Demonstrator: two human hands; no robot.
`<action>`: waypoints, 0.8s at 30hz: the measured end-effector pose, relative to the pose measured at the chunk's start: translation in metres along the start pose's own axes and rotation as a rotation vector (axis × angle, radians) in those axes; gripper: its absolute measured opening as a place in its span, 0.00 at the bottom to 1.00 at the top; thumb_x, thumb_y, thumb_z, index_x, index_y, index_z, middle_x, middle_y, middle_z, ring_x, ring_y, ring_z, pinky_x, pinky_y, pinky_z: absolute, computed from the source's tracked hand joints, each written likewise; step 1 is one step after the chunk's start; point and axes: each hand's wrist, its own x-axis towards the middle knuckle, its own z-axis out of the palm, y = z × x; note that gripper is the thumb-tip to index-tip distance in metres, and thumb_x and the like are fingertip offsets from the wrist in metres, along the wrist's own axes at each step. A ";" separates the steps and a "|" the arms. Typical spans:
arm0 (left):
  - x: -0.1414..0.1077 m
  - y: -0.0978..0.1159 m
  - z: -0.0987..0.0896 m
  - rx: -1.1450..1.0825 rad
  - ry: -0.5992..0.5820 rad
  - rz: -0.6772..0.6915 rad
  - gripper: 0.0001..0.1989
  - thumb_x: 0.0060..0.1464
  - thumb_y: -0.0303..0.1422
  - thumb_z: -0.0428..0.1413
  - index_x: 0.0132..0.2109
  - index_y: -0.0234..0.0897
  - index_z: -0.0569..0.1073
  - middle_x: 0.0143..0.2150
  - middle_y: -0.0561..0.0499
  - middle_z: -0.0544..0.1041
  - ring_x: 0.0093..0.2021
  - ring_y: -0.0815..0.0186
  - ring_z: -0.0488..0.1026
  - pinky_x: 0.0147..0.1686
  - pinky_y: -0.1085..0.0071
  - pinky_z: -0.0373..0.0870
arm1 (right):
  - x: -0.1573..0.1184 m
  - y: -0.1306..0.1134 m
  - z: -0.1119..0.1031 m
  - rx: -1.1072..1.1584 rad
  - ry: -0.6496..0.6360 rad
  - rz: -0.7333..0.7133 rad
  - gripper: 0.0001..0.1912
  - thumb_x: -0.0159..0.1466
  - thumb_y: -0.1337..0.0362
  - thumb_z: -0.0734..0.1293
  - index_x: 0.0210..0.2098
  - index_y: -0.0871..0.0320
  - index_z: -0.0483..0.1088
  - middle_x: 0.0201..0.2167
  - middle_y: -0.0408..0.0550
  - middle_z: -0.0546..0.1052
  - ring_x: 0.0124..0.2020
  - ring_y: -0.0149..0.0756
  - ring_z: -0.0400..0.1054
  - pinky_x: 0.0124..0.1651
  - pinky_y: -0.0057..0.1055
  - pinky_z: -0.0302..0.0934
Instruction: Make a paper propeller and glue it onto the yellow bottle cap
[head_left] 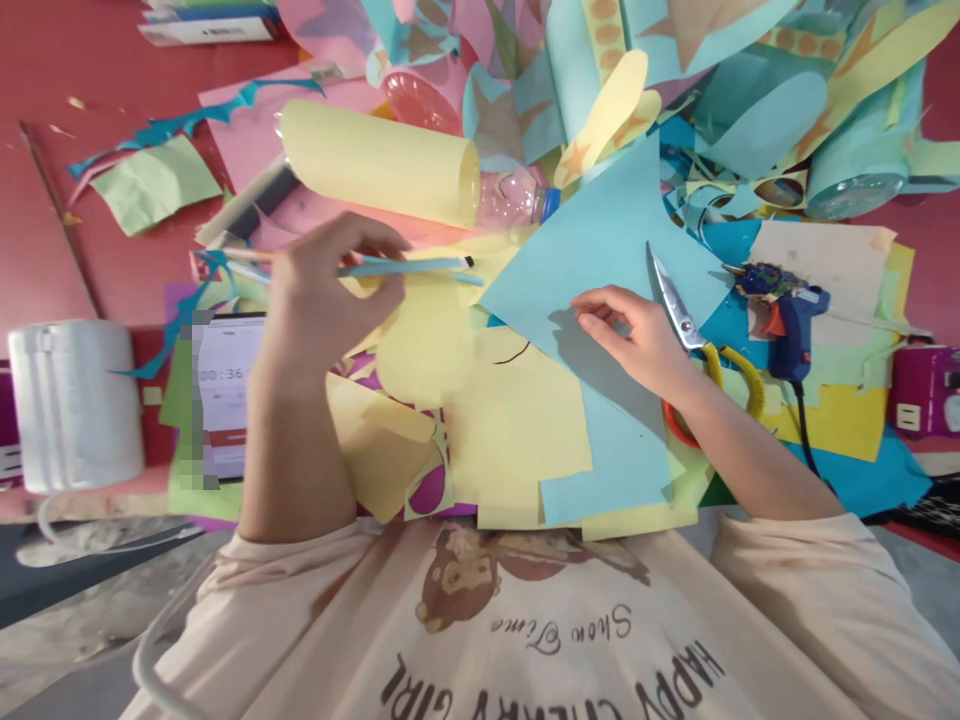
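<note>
Looking down at a crowded red table (37,80), I take the big light-blue sheet (600,230) in the middle as my landmark. Far to its left stands a rounded white device (79,405); between the two, nearer the sheet, lies a phone (229,400) with a timer on its screen, partly behind my left forearm.

My left hand (319,285) is left of the sheet, thumb and fingertips arched well apart. A slim blue pen (420,265) shows in that gap, its black tip pointing right, toward the sheet's left corner. I cannot tell whether any part of my hand touches it.

Beyond the pen, up and left of the sheet, a bottle wrapped in yellow paper (382,165) lies on its side, blue cap toward the sheet. Yellow paper (525,430) marked with a short curved black line (514,357) spreads along the sheet's lower left.

My right hand (630,330) is over the sheet, loosely curled, thumb near forefinger; I cannot tell whether it pinches anything. Just right of it, scissors (679,310) lie with their blades on the sheet, the handles partly under my forearm. Right of the sheet rests a blue glue gun (795,330).
</note>
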 end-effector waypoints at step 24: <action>-0.002 0.016 0.009 0.300 0.374 0.185 0.06 0.59 0.32 0.54 0.43 0.39 0.73 0.50 0.45 0.74 0.53 0.62 0.71 0.53 0.59 0.71 | -0.018 -0.020 -0.031 -0.543 0.049 -0.075 0.10 0.66 0.64 0.63 0.46 0.58 0.69 0.44 0.54 0.75 0.46 0.45 0.70 0.48 0.41 0.66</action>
